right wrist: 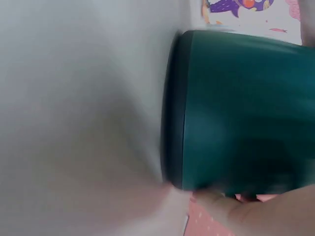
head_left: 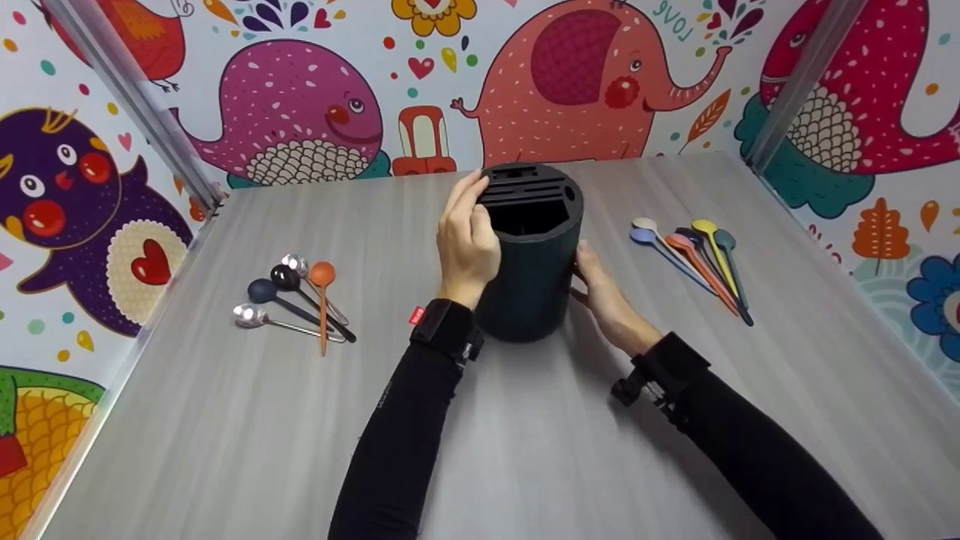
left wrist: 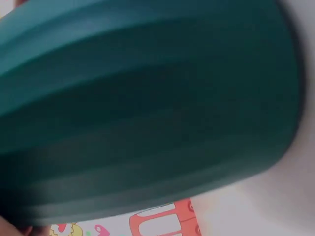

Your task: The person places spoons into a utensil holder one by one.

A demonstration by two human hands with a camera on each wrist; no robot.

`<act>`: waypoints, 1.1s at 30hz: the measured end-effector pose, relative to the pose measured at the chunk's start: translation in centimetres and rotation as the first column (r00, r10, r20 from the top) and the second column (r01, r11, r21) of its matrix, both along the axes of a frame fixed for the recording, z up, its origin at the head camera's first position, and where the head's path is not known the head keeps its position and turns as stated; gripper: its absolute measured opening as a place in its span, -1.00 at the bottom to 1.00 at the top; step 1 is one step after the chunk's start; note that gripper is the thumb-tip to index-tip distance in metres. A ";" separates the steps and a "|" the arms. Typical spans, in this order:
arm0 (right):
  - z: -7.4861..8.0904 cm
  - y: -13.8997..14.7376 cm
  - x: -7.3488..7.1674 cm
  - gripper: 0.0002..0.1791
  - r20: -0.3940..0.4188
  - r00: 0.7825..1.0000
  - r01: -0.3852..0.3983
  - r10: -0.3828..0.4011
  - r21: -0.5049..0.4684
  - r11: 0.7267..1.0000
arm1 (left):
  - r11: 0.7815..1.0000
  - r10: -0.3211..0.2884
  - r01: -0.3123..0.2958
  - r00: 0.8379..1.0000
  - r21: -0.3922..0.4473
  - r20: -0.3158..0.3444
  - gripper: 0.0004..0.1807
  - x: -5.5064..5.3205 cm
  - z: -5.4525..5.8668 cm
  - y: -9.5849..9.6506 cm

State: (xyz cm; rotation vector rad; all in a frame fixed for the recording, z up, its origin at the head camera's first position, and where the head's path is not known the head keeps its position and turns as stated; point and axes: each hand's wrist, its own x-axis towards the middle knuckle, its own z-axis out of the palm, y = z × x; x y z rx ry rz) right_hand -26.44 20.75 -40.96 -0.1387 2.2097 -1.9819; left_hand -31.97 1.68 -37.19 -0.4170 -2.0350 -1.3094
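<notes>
A dark green, round knife block (head_left: 529,277) stands between the two hands in the head view, its black top cut with slots and one large opening. My left hand (head_left: 469,240) holds it by the upper left side, fingers at the rim. Low on the other side, my right hand (head_left: 611,300) grips the block, with part of its fingers hidden behind it. The ribbed green wall of the knife block (left wrist: 147,108) fills most of the left wrist view. In the right wrist view, fingers (right wrist: 221,206) lie along the knife block (right wrist: 236,113) near its black base.
On the left of the grey table (head_left: 247,450) lies a bunch of several spoons, among them an orange spoon (head_left: 322,274) and a silver spoon (head_left: 250,316). Several coloured spoons, one a yellow spoon (head_left: 705,226), lie at the right. Cartoon-printed walls (head_left: 427,90) enclose the table.
</notes>
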 end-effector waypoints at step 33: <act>-3.1 18.6 -10.0 0.36 0.146 0.987 -0.095 -0.068 0.869 0.486 | 0.996 0.063 -0.072 0.986 -0.054 -0.156 -0.42 -0.6 -0.7 -0.3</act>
